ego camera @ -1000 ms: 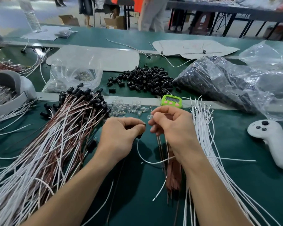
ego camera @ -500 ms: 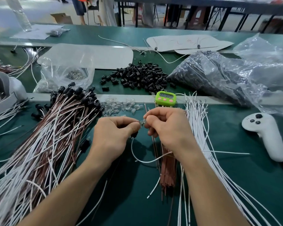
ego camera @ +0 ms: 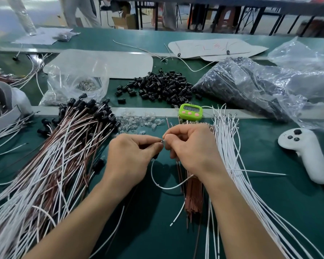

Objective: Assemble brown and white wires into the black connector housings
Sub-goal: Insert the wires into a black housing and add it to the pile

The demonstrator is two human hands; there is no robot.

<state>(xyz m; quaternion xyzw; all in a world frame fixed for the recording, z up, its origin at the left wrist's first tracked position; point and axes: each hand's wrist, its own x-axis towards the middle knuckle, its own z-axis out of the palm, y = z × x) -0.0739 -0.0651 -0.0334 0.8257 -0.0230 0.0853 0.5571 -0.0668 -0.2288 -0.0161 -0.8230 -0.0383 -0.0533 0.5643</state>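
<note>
My left hand [ego camera: 131, 157] grips a black connector housing [ego camera: 156, 156] with a white wire [ego camera: 157, 182] looping down from it. My right hand [ego camera: 191, 148] pinches a small clear bulb piece [ego camera: 163, 141] against the left fingertips, where the two hands meet. Beneath my right wrist lies a bundle of brown wires [ego camera: 194, 199]. To its right fans a bundle of white wires [ego camera: 226, 146]. On the left is a big heap of finished brown and white wires with black housings [ego camera: 64, 146]. Loose black housings [ego camera: 161, 86] are piled at the back.
A green timer [ego camera: 190, 111] sits behind my hands, next to small clear bulbs [ego camera: 138, 122]. A white controller [ego camera: 305, 154] lies at the right. Clear plastic bags [ego camera: 260, 86] of black parts fill the back right; another bag [ego camera: 77, 83] is at back left.
My right hand has brought the clear piece down and left onto the left hand's fingertips. Both hands have stayed at the same spot on the table.
</note>
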